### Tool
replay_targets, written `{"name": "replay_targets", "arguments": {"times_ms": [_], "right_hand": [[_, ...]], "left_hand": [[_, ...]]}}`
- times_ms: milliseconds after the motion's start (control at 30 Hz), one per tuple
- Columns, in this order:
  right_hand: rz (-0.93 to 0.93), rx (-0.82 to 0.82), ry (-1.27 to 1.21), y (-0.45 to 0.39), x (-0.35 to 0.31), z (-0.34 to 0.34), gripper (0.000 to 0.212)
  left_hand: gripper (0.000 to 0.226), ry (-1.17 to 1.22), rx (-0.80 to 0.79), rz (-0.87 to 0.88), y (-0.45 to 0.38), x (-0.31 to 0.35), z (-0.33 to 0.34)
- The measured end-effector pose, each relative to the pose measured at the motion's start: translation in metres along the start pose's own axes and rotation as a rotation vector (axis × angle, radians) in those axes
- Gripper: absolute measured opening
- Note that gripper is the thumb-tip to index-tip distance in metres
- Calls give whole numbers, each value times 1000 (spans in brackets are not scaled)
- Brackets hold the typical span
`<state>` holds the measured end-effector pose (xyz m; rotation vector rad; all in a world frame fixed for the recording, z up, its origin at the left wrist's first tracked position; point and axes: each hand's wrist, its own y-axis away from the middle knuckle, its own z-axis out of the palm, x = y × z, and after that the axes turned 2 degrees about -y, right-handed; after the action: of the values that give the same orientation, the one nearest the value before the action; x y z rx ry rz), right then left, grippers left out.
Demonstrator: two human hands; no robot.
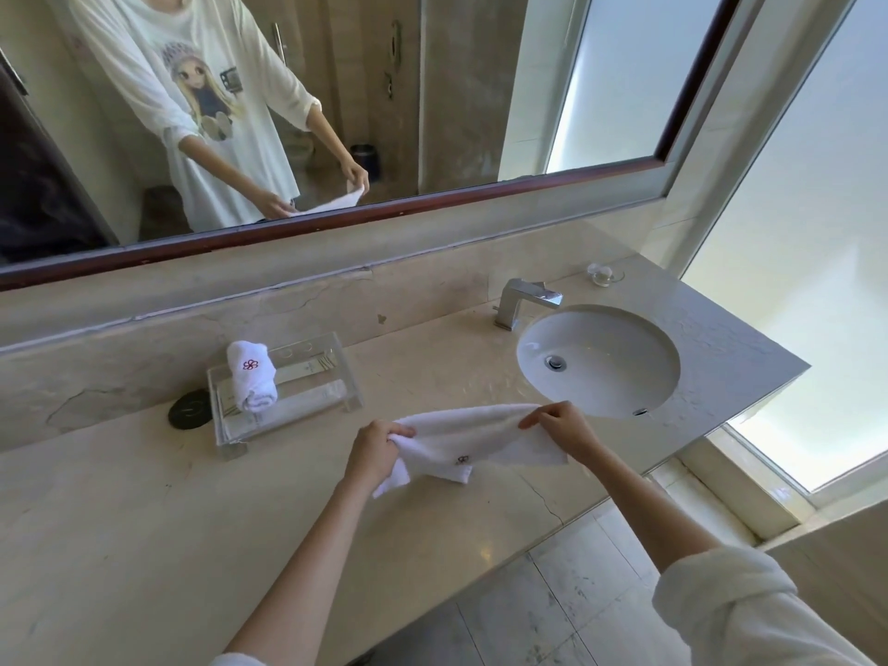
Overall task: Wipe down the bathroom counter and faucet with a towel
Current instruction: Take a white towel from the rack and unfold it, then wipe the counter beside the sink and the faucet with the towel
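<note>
A small white towel [473, 437] with a dark red emblem hangs stretched between both hands, just above the beige marble counter [144, 511]. My left hand [372, 451] grips its left end in a bunch. My right hand [562, 425] pinches its right upper edge. The chrome faucet [521, 302] stands behind the round white sink [600, 362], to the right and beyond my hands.
A clear acrylic tray [336, 358] holds a rolled white towel [252, 374] at the counter's back left, with a black round disc [189, 409] beside it. A small glass dish [605, 274] sits in the far right corner. A mirror [432, 88] spans the wall.
</note>
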<state>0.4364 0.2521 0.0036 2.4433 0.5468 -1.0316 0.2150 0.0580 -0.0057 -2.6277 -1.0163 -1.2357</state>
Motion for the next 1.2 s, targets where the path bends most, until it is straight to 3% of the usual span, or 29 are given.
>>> {"name": "replay_targets", "arguments": {"times_ms": [133,200,300,367,433,500,567,633,733,833,933,1033,1133,1200], "right_hand": [[-114,49,29,13,-35,11,24],[-260,31,38,26,-56,27,24],[-387,-119,-140,41,-76,54,13],[-300,-99,-343,39,-77,65,14],[-214,-6,-424,30,-69,69,25],[-200,36,-297,19,-58,62,43],[-208,-50,-57,8,-47,51,51],[-149,-177,43,1,-38,39,42],[-21,-175,-128,-1,-33,27,5],[30,-105,-181,-4,-25,26,17],[67,-147,-110,-3,-12,47,17],[-19,-298,174,5,5,81,50],[-111,-407,334,13,18,114,68],[-173,-434,376,10,24,131,67]], "left_hand": [[41,-46,38,-45,3,30,14],[37,72,59,-82,1,49,21],[57,316,-2,-177,0,71,27],[53,390,9,-145,5,75,31],[37,307,17,-70,9,72,33],[26,217,-12,9,8,69,36],[22,214,-39,60,9,69,34],[17,219,-32,70,7,69,35],[12,117,-10,45,1,65,41],[9,-46,15,15,-9,57,56],[37,-314,48,-56,-22,37,79],[72,-648,-64,-57,-27,5,111],[73,-746,-243,-47,-19,-14,143],[76,-713,-218,-80,-18,-19,155]]}}
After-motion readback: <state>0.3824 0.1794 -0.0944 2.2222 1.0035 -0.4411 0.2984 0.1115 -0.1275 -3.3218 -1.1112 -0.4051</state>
